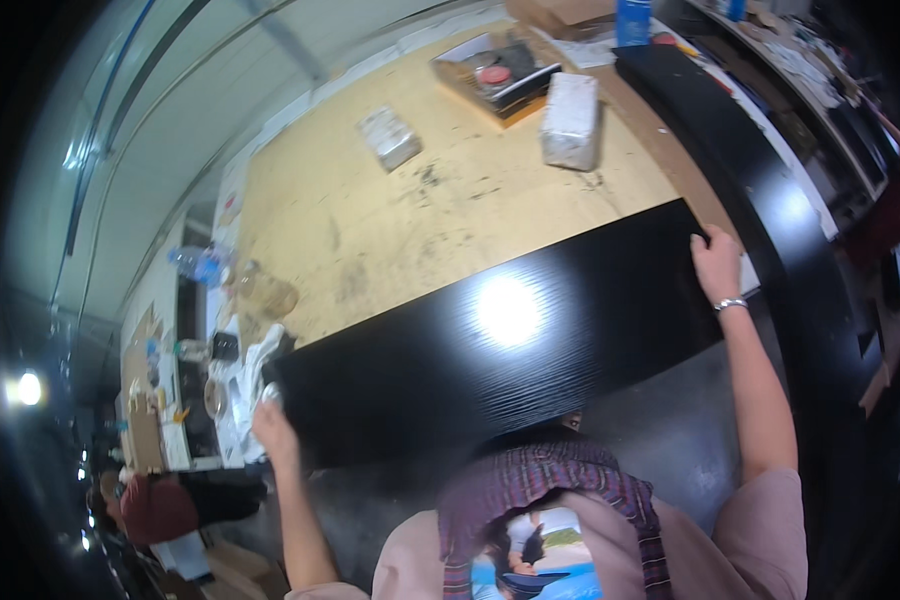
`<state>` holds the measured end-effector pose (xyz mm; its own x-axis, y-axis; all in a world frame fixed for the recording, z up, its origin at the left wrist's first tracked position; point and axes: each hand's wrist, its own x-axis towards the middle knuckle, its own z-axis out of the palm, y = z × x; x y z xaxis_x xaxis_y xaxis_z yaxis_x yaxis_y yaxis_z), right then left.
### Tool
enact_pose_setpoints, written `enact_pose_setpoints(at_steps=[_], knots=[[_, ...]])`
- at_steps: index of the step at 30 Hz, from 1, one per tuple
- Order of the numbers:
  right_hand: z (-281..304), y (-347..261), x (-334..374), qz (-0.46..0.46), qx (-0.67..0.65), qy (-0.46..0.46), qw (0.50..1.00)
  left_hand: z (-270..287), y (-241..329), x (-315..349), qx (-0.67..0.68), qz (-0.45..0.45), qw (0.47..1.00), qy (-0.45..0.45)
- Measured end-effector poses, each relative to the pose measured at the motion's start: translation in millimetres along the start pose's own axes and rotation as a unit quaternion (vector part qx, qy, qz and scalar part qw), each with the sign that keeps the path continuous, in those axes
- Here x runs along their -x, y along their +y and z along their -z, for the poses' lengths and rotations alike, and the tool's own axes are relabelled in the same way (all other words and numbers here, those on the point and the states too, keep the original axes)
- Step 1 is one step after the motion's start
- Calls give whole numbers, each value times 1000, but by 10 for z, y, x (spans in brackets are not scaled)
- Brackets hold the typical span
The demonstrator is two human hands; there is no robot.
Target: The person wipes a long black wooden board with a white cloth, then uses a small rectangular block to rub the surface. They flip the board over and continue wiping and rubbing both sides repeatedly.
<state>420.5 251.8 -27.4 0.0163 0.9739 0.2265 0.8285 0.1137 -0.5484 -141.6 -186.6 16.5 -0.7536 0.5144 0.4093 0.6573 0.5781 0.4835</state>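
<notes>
A long, glossy black panel (400, 360) with a fine grain spans the space in front of me, and a lamp glares off its middle. It slants up toward the right, its far edge over the yellowish worktable (370, 240). At its left end my left hand (275, 428) is closed round the edge; something small and whitish shows by the fingertips. My right hand (718, 265), with a bracelet at the wrist, grips the right end near the far corner. The panel hides part of both hands' fingers.
Two wrapped white blocks (571, 120) and an open box (497, 78) with a red-lidded item stand on the table. Bottles (267, 290) and a white cloth (258, 375) are at left. Another long black panel (740, 170) lies at right. A person in red (158, 508) is at lower left.
</notes>
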Motion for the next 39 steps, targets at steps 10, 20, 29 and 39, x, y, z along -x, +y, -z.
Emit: enact_pose_setpoints(at_steps=[10,20,29,39], knots=[[-83,404,-114,51,-4,-2,999,-969,2260,903,0,-418,866,-274],[-271,339,-194,-4,-118,-32,992,792,-1829,-165,-295,239,925,-2],[-95,602,-258,-12,-95,-22,995,318,-143,931,-138,-187,972,-37],[-56,401,-232,1,-55,-24,998,1502,-72,146,387,199,888,152]])
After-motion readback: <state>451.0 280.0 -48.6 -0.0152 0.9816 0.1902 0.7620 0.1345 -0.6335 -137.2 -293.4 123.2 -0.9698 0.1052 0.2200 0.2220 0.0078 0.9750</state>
